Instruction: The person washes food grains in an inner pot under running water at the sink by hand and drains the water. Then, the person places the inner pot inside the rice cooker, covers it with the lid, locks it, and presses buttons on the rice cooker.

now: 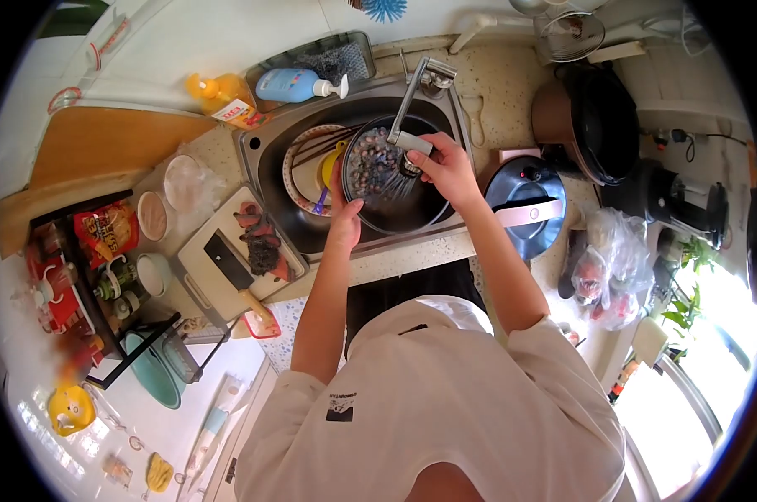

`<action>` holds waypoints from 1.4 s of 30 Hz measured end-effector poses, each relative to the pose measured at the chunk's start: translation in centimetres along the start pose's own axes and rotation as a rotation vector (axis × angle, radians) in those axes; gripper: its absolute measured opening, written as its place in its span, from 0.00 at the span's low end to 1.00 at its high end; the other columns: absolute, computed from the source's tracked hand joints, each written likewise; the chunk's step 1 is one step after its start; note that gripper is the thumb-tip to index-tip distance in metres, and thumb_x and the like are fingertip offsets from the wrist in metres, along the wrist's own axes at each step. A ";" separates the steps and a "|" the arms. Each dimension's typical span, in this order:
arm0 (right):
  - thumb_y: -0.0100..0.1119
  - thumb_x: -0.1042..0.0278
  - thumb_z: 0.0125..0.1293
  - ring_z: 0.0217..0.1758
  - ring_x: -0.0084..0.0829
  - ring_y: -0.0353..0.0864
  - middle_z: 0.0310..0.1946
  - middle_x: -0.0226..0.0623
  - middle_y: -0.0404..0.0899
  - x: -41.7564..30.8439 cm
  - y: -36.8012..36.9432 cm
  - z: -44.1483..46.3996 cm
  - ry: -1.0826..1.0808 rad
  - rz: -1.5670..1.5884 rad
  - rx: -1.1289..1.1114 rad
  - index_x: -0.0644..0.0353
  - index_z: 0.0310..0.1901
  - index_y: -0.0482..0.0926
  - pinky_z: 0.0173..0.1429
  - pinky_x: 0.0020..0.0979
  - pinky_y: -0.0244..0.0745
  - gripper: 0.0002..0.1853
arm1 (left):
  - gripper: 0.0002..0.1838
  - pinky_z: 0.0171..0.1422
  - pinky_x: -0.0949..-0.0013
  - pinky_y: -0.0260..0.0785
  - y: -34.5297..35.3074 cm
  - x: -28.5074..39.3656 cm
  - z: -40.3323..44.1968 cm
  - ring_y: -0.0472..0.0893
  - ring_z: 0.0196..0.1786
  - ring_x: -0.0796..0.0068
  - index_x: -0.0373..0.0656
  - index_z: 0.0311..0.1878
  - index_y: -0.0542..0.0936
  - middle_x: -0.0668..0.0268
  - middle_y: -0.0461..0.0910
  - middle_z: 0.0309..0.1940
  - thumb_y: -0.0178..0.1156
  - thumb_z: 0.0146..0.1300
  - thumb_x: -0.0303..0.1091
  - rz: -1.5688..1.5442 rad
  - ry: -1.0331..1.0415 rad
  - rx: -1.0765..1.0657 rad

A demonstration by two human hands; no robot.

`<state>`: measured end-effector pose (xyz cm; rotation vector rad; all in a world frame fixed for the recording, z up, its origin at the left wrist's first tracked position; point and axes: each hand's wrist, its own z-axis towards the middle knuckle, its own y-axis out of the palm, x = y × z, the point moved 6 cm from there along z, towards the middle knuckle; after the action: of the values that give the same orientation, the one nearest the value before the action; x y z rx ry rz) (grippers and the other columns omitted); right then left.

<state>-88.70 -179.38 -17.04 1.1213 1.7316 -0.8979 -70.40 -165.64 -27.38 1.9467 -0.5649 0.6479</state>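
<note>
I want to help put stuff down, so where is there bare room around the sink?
There's a bare counter patch between the tap and the brown pot, and a thin strip along the near edge of the sink. It's crowded on the left, with bowls, a knife and meat, and on the right, with the pot and bags.

In the stainless-steel sink (267, 173), the left hand (346, 219) grips the left side of a round, dark pot (435, 202) of mottled dark-and-pale beans (370, 164), while the right hand (447, 171) holds the end of a bent, silver metal tap (406, 109) spraying water into it. Left of the pot stands a round white bowl with a patterned rim (289, 173); farther left, a pale rectangular cutting board (192, 251) bears a broad dark-bladed knife (227, 258) beside dark reddish meat pieces (261, 245). Right of the sink lies a round, shiny lid with a pink handle (530, 214).
</note>
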 end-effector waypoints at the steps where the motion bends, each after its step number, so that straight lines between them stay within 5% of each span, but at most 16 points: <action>1: 0.75 0.64 0.66 0.30 0.19 0.79 0.39 0.31 0.81 0.1 0.0 0.0 -0.004 -0.008 -0.002 0.67 0.52 0.83 0.33 0.24 0.77 0.19 | 0.61 0.82 0.58 0.56 0.5 1.2 0.0 0.64 0.78 0.60 0.54 0.85 0.53 0.64 0.60 0.80 0.75 0.46 0.34 0.069 0.031 0.017; 3: 0.75 0.64 0.66 0.29 0.19 0.79 0.39 0.31 0.81 0.5 -0.1 0.1 -0.016 -0.025 -0.007 0.67 0.52 0.82 0.32 0.24 0.77 0.19 | 0.62 0.81 0.59 0.60 1.0 2.9 0.0 0.66 0.77 0.62 0.53 0.85 0.53 0.62 0.61 0.79 0.75 0.45 0.26 0.168 0.044 0.056; 9: 0.74 0.65 0.68 0.29 0.16 0.76 0.33 0.27 0.80 -0.1 0.1 0.0 -0.004 -0.019 -0.015 0.64 0.54 0.80 0.33 0.21 0.75 0.18 | 0.49 0.76 0.53 0.66 0.8 4.1 -2.2 0.71 0.74 0.57 0.51 0.84 0.54 0.60 0.66 0.76 0.66 0.60 0.30 0.141 -0.187 0.249; 13: 0.74 0.66 0.68 0.30 0.16 0.76 0.34 0.27 0.81 0.4 0.1 0.1 -0.017 -0.038 0.001 0.65 0.54 0.80 0.33 0.22 0.75 0.18 | 0.43 0.76 0.28 0.56 -0.7 1.8 -5.1 0.66 0.78 0.48 0.49 0.81 0.61 0.56 0.65 0.78 0.56 0.65 0.56 -0.119 -0.625 0.185; 17: 0.73 0.66 0.68 0.29 0.17 0.77 0.34 0.28 0.81 0.2 0.1 0.0 -0.026 -0.091 0.002 0.66 0.55 0.80 0.33 0.22 0.76 0.19 | 0.43 0.80 0.36 0.57 -1.8 -1.9 -6.0 0.68 0.77 0.49 0.47 0.79 0.66 0.56 0.69 0.76 0.56 0.63 0.59 -0.441 -0.623 -0.004; 21: 0.73 0.67 0.68 0.29 0.17 0.79 0.34 0.29 0.82 0.1 0.1 0.1 -0.010 -0.145 0.000 0.67 0.55 0.80 0.33 0.23 0.77 0.19 | 0.40 0.81 0.50 0.61 -4.1 -5.9 -6.4 0.73 0.73 0.53 0.44 0.74 0.72 0.57 0.75 0.71 0.60 0.61 0.54 -0.434 -0.484 -0.079; 24: 0.73 0.66 0.68 0.29 0.17 0.79 0.34 0.30 0.82 -0.2 0.1 0.0 0.005 -0.150 -0.005 0.67 0.55 0.80 0.33 0.23 0.78 0.19 | 0.41 0.82 0.51 0.60 -5.4 -7.2 -5.6 0.72 0.74 0.54 0.43 0.74 0.71 0.58 0.76 0.70 0.64 0.58 0.50 -0.370 -0.452 -0.012; 30: 0.73 0.67 0.68 0.29 0.18 0.79 0.37 0.30 0.81 -0.2 0.3 -0.1 -0.052 -0.117 -0.002 0.67 0.55 0.80 0.33 0.23 0.78 0.19 | 0.56 0.80 0.58 0.60 -1.3 0.4 -2.9 0.67 0.77 0.61 0.52 0.83 0.55 0.62 0.63 0.78 0.73 0.51 0.38 0.077 -0.006 -0.029; 36: 0.73 0.68 0.68 0.29 0.17 0.78 0.37 0.30 0.80 -0.3 0.5 -0.1 -0.036 -0.122 -0.003 0.67 0.55 0.80 0.33 0.22 0.77 0.19 | 0.55 0.72 0.64 0.71 0.1 3.3 -3.4 0.69 0.75 0.57 0.52 0.83 0.55 0.58 0.65 0.76 0.72 0.52 0.32 0.314 -0.140 0.178; 39: 0.75 0.66 0.66 0.29 0.25 0.85 0.41 0.38 0.82 -0.6 0.3 0.0 -0.042 -0.164 0.005 0.70 0.53 0.82 0.33 0.27 0.79 0.20 | 0.49 0.75 0.53 0.68 -0.5 3.0 -4.4 0.69 0.76 0.52 0.52 0.82 0.57 0.57 0.65 0.77 0.68 0.58 0.42 0.127 -0.312 0.276; 42: 0.74 0.66 0.66 0.29 0.25 0.85 0.39 0.38 0.82 -1.6 0.2 -0.3 -0.120 -0.234 0.026 0.70 0.53 0.82 0.33 0.27 0.79 0.20 | 0.45 0.77 0.41 0.63 -1.4 0.8 -6.0 0.68 0.77 0.49 0.52 0.81 0.60 0.57 0.65 0.78 0.60 0.63 0.53 -0.217 -0.685 0.139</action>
<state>-88.21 -179.57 -15.44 0.8742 1.7795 -1.1099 -70.12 -159.71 -25.43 2.3153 -0.7160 -0.1420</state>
